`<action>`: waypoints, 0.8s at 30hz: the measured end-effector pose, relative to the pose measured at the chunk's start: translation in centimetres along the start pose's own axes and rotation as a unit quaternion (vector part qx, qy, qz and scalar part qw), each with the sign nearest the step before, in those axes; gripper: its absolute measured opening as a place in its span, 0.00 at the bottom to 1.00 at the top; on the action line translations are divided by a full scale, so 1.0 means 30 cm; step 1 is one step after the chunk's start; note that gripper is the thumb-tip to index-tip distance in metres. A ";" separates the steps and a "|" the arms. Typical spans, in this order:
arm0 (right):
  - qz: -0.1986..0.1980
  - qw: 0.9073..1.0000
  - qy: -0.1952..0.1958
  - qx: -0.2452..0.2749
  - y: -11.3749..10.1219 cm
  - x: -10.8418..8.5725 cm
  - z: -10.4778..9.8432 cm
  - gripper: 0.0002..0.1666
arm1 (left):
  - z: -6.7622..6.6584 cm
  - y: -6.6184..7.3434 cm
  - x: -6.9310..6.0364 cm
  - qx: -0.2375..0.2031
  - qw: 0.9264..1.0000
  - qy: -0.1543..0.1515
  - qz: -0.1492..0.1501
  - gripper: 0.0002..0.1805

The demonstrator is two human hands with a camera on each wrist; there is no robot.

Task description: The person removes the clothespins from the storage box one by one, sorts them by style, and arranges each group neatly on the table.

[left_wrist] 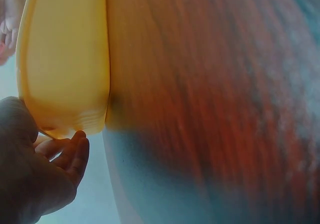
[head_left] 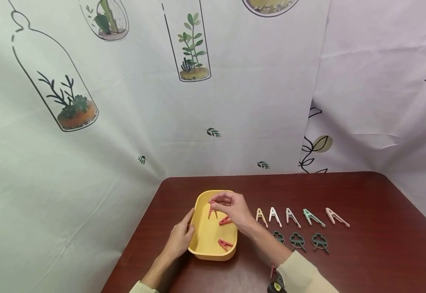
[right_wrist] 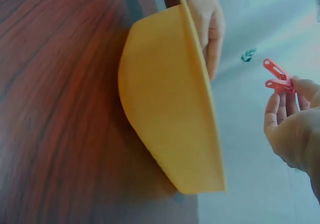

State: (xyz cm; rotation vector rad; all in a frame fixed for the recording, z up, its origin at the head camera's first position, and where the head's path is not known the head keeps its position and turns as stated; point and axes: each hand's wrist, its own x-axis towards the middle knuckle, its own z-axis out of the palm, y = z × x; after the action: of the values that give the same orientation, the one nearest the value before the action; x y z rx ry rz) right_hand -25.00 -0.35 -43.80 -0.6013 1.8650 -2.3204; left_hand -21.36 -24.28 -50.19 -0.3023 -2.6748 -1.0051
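Note:
A yellow plastic basin sits on the table, slightly turned. My left hand holds its left rim, and in the left wrist view the fingers curl at the basin's edge. Over the basin, my right hand pinches a red clothespin by one end between thumb and fingers, legs hanging down. Two more red clothespins lie inside: one near the front, another partly hidden by the right hand.
To the right stands a row of clothespins: yellow, white, grey, green and pink. Dark green round clips lie below them, one partly behind the right forearm. A dark object and something red lie by the right sleeve. A printed curtain hangs behind.

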 end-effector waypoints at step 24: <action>0.037 0.995 -0.039 -0.084 -0.102 -0.266 -0.302 0.16 | 0.005 -0.006 0.002 -0.039 0.999 -0.002 -0.021 0.31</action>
State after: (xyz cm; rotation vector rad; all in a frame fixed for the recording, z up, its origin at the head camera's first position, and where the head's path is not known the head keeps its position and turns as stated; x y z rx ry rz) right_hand -20.50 11.25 -44.31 -0.6207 2.0236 -2.0790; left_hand -21.51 -24.32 -50.38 -0.2641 -2.6599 -1.1251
